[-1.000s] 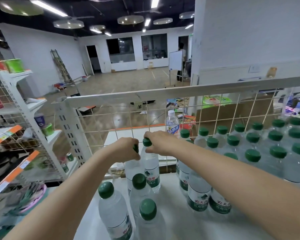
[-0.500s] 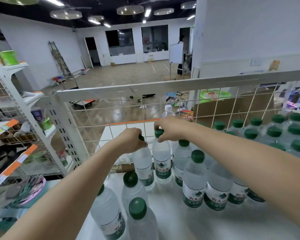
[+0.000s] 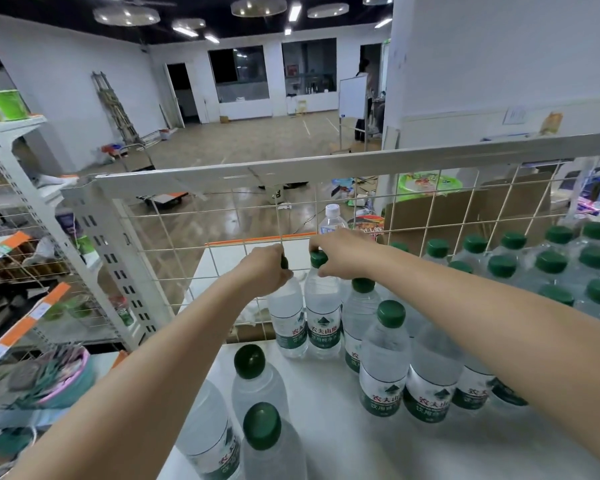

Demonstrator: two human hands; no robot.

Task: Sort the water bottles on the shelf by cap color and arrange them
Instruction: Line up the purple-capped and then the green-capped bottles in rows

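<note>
Clear water bottles with green caps stand on the white shelf (image 3: 329, 403). My left hand (image 3: 265, 270) grips the cap of one bottle (image 3: 289, 320) near the back wire grid. Right beside it, my right hand (image 3: 340, 252) pinches the green cap of a second bottle (image 3: 323, 323); the two bottles stand side by side and touch. A dense group of green-capped bottles (image 3: 551, 265) fills the right side. Three more green-capped bottles (image 3: 260, 382) stand at the front left. One white-capped bottle (image 3: 332, 218) stands behind the grid.
A white wire grid with a metal top rail (image 3: 326, 171) closes the shelf's back. Another shelving unit (image 3: 21, 244) with goods stands at the left. Cardboard boxes (image 3: 465, 209) sit behind the grid; an open floor lies beyond.
Both hands have carried their two bottles to the right along the back grid, up against the green-capped group. The view has shifted with them.
</note>
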